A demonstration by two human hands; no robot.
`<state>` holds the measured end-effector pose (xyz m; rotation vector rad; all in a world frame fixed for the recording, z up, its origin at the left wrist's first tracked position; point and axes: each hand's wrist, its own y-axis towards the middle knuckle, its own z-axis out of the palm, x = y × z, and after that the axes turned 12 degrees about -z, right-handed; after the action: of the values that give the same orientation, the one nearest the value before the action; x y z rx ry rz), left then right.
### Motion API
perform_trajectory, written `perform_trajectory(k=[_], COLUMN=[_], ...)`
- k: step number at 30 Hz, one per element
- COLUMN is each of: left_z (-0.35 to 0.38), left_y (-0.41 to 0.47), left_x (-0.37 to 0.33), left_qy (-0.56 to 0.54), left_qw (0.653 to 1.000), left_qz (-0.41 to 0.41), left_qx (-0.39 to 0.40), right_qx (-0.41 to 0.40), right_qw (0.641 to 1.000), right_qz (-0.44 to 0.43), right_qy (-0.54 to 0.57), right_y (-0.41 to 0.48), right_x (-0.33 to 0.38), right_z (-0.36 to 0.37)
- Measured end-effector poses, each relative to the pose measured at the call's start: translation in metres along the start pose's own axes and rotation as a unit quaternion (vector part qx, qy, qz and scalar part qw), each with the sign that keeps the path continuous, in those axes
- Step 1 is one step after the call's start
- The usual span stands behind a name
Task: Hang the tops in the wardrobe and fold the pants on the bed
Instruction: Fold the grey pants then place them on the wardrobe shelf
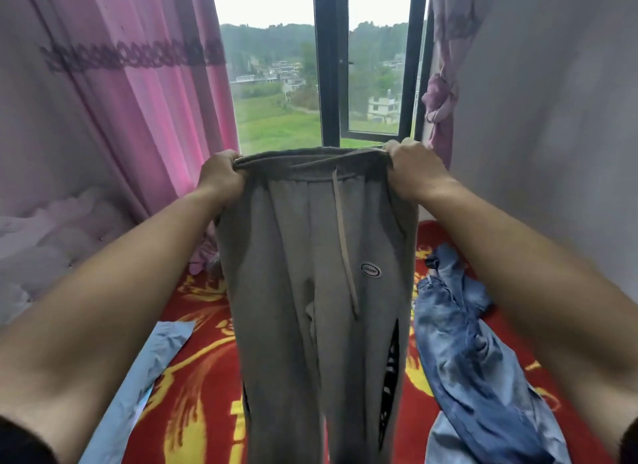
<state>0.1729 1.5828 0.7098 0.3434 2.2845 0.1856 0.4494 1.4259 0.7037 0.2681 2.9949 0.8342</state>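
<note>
Left hand (221, 177): fingers curled tight around the left corner of the waistband, arm stretched out in front.
Right hand (412, 172): pinching the right corner of the waistband, held up at the same height as the other one.
Gray sweatpants (310, 291): held up in the air between the two hands, the waist pulled wide and flat, the legs hanging straight down over the bed.
Drawstring (345, 242): one long cord dangling down the front of the pants.
Patch (371, 270): a small oval label on the front, just beside the cord; the word on it is too blurry to read.
Bed cover (207, 377): red with yellow swirls, spread out under the pants.
Blue jeans (466, 343): lying in a crumpled heap on the bed, on the right.
Light blue cloth (145, 374): lying on the bed, on the left.
Pink curtain (145, 84): hanging at the left of the window.
Window (324, 66): straight ahead, with green fields and houses outside.
</note>
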Motion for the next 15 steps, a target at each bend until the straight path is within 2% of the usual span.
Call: perform_trajectory(k=[3, 6, 8, 11, 15], left_z=[0.017, 0.012, -0.001, -0.014, -0.002], left_y=[0.049, 0.081, 0.095, 0.106, 0.088], left_x=[-0.03, -0.064, -0.083, -0.093, -0.065], left_qy=[-0.011, -0.01, -0.034, -0.043, 0.04], left_qw=[0.996, 0.975, 0.962, 0.949, 0.951], left_qz=[0.047, 0.118, 0.148, 0.198, 0.225], left_qx=[-0.077, -0.188, -0.225, -0.244, -0.209], right_qx=[-0.068, -0.169, -0.212, -0.253, -0.225], right_qw=[0.998, 0.985, 0.977, 0.966, 0.973], right_qz=[0.002, -0.009, -0.028, -0.045, -0.043], right_qy=[0.016, -0.018, -0.013, 0.003, 0.005], right_y=[0.048, 0.081, 0.093, 0.096, 0.071], right_x=[-0.026, -0.043, -0.048, -0.049, -0.048], right_z=[0.009, -0.007, -0.024, -0.042, -0.029])
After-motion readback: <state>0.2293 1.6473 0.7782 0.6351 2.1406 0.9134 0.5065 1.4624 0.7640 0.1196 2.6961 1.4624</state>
